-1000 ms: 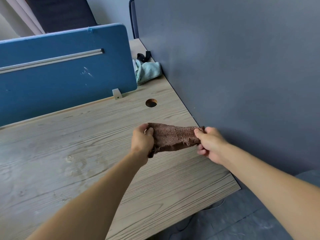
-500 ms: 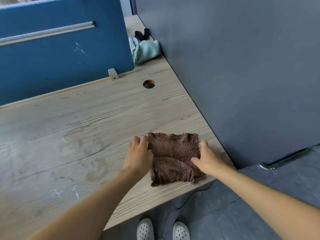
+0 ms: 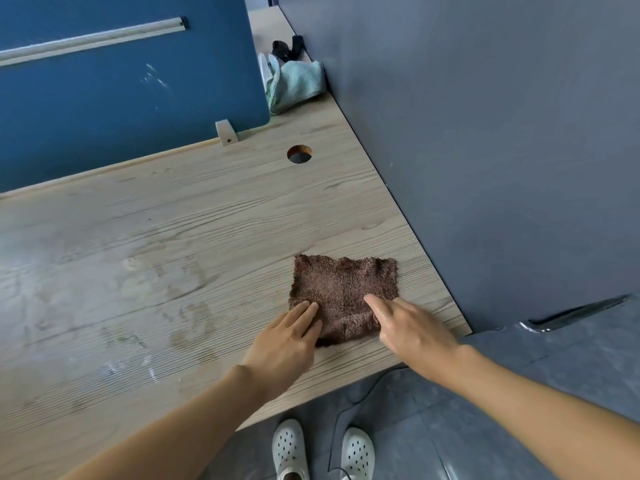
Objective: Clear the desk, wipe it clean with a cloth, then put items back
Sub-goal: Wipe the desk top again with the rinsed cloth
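Both hands flat on the brown cloth (image 3: pixel 344 296) near the surface's (image 3: pixel 173 237) right front corner! Left hand (image 3: pixel 287 344) and right hand (image 3: pixel 412 332) press with straight fingers, gripping nothing, likely smoothing it for wiping.

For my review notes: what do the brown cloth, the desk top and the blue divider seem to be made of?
Brown cloth: fuzzy, shaggy pile, likely microfibre or terry.
Desk top: pale matte wood grain, probably laminate rather than solid wood.
Blue divider: smooth matte panel with white scuffs; material unclear.
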A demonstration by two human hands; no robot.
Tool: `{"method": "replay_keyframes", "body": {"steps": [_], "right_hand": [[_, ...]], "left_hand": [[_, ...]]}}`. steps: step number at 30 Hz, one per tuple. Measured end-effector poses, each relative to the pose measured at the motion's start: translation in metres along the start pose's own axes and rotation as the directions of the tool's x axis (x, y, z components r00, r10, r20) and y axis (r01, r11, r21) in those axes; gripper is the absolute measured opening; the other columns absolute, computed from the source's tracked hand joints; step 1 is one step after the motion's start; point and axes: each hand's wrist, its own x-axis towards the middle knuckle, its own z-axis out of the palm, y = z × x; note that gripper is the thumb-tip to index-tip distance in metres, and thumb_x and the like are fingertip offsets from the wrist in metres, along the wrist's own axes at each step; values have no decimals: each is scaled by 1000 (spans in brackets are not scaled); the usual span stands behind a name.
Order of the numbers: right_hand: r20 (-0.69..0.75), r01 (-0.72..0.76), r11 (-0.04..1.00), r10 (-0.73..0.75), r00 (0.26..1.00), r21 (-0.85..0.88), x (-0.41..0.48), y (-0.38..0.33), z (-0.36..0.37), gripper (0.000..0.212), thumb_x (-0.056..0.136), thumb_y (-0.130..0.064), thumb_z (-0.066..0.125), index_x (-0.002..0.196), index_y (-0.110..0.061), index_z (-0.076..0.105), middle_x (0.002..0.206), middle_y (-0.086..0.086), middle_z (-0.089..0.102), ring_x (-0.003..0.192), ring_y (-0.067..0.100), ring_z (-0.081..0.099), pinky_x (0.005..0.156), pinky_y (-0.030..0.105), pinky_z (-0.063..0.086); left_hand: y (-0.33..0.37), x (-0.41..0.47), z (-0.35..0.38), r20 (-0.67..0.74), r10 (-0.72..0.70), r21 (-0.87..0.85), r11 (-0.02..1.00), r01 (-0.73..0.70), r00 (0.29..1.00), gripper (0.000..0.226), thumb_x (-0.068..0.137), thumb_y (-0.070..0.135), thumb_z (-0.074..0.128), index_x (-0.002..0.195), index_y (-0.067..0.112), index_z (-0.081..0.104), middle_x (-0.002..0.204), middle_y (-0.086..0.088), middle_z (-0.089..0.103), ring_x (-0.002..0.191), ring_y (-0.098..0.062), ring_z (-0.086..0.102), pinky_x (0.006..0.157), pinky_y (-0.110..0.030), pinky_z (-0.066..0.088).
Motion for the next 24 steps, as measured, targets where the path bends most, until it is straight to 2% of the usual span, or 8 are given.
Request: {"method": "replay_keyframes", "body": {"steps": [3,6,8,11,13,15,20,24], "right_hand": [[17,-104,985,103,995,138,8,0,-7,16,102,-12,40,112,-9,51,95,3,57,82,19,51,65,27,34],[20,-206,954,207,978,218,11,2,-12,17,102,-11,35,92,-11,49,74,1,52,65,21,48,52,32,27],[47,-326,889,329,943,321,13,2,-17,22,102,-11,33,82,-13,43,66,2,48,57,20,41,51,35,25],[149,-508,697,510,847,506,22,3,-22,29,103,-18,27,77,-13,36,66,5,50,58,21,38,53,36,27],[140,-520,705,524,840,482,26,5,-21,34,106,-28,26,77,-13,36,70,5,53,60,21,44,54,36,30],[96,-515,734,533,841,442,30,5,-20,39,107,-37,26,77,-15,37,70,4,54,62,21,49,56,35,32],[88,-540,722,562,822,432,35,7,-19,41,105,-47,32,79,-17,43,73,3,57,65,20,54,56,34,36],[112,-591,671,614,781,448,39,11,-16,40,105,-45,36,74,-18,41,74,3,55,65,17,49,59,34,35]], "left_hand": [[5,-1,-3,52,-73,1,997,73,996,64,88,55,44,133,12,63,137,-14,60,126,-31,58,100,-42,52],[8,7,-2,-17,-88,-5,996,88,996,51,83,30,69,127,6,65,129,-15,64,119,-33,61,95,-41,55],[8,12,0,-33,-81,-2,997,81,996,60,72,15,82,127,0,64,125,-18,65,116,-35,62,94,-42,56],[7,16,1,-33,-70,-6,998,70,997,73,71,17,79,137,-1,54,123,-18,64,112,-36,62,92,-41,55],[8,17,-2,-39,-90,-61,994,87,995,73,74,30,73,137,3,50,121,-15,64,109,-34,61,88,-40,56],[11,19,-6,-36,-100,-70,993,97,994,68,71,38,72,127,9,49,118,-14,63,104,-33,61,82,-39,58],[9,35,-3,-53,-151,-25,988,150,987,33,62,9,81,88,9,61,90,-11,61,77,-28,56,54,-34,51],[8,30,-4,-97,-103,-40,994,100,990,27,70,26,80,83,7,66,98,-16,66,83,-32,62,64,-39,57]]}}
